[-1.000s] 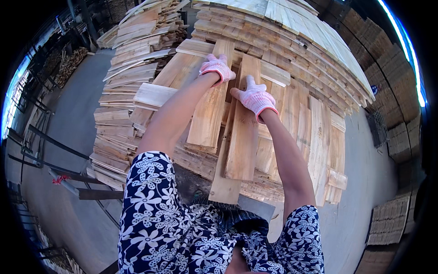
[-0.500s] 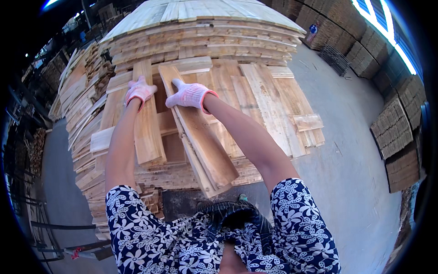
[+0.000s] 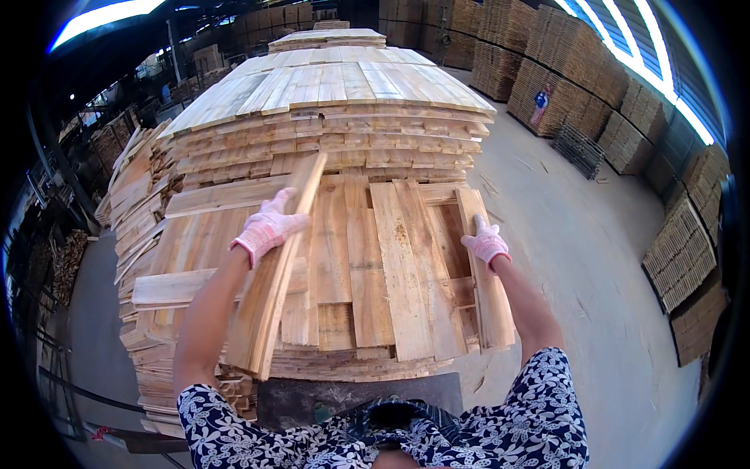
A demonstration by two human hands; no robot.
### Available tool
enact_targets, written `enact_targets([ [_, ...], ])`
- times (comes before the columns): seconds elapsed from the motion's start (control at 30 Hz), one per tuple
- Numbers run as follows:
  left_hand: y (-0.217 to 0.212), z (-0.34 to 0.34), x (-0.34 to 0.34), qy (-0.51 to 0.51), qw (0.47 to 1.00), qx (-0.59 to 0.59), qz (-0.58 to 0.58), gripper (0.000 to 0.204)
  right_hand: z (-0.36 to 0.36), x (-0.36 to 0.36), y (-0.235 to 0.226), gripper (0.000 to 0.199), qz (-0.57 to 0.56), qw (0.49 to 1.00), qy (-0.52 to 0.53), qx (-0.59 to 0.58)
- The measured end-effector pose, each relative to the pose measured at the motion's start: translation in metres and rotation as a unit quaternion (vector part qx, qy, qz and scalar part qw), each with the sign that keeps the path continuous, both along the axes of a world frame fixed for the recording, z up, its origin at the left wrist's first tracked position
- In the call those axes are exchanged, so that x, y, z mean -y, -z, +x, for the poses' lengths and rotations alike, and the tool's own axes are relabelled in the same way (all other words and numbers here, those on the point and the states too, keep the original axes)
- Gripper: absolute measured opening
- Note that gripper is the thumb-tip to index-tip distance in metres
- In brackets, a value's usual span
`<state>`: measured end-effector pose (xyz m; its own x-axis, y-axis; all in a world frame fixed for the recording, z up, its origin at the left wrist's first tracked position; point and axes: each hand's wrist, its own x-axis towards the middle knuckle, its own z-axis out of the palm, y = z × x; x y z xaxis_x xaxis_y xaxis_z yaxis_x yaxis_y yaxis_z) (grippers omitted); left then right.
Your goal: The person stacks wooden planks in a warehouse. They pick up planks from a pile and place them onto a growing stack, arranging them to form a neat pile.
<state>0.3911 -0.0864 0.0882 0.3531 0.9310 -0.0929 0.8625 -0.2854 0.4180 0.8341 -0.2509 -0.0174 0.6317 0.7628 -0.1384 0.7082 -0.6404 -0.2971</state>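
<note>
My left hand (image 3: 269,227), in a pink-and-white knit glove, grips a wooden plank (image 3: 273,293) tilted on its edge, fingers round its far half. This plank seems to be two boards held together, slanting over the left part of the stack. At the right edge of the stack, my gloved right hand (image 3: 486,241) holds another plank (image 3: 489,305), thumb and fingers over its sides. Between the hands lie several flat boards (image 3: 400,273) side by side, forming the top layer. Gaps beside the right plank show crosswise boards beneath.
Behind rises a taller stack of layered boards (image 3: 328,86). Loose offcuts (image 3: 141,180) pile along the left side. A dark platform (image 3: 351,395) is in front of me. Tall wood stacks (image 3: 676,250) line the right wall beyond the concrete floor (image 3: 578,250). A person (image 3: 541,102) stands far right.
My right hand has moved from the middle to the stack's right edge and now holds a plank there. My left hand now holds the tilted boards that my right hand gripped. The view has lifted.
</note>
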Motion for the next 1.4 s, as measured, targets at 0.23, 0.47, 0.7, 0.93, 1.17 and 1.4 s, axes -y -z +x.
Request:
enact_targets([
  [0.23, 0.011, 0.195, 0.061, 0.100, 0.982, 0.147, -0.062, 0.089, -0.016, -0.053, 0.025, 0.065, 0.089, 0.990, -0.050, -0.093],
  [0.47, 0.058, 0.336, 0.064, 0.032, 0.931, 0.307, -0.196, 0.094, 0.025, -0.031, 0.009, 0.059, 0.305, 0.707, 0.014, -0.638],
  [0.7, 0.039, 0.279, 0.125, 0.338, 0.930, 0.102, -0.100, 0.073, 0.088, 0.023, 0.035, 0.069, 0.138, 0.945, -0.078, -0.286],
  [0.93, 0.101, 0.065, 0.249, 0.273, 0.921, 0.072, 0.268, 0.068, 0.051, -0.018, 0.020, 0.078, 0.164, 0.937, -0.009, -0.308],
  [1.17, 0.168, 0.061, 0.247, 0.243, 0.861, 0.127, 0.428, 0.044, 0.082, -0.017, 0.052, 0.071, 0.180, 0.936, -0.057, -0.298],
  [1.4, 0.202, 0.090, 0.248, 0.248, 0.880, 0.183, 0.362, 0.039, 0.156, -0.035, 0.083, 0.061, 0.217, 0.933, -0.069, -0.280],
])
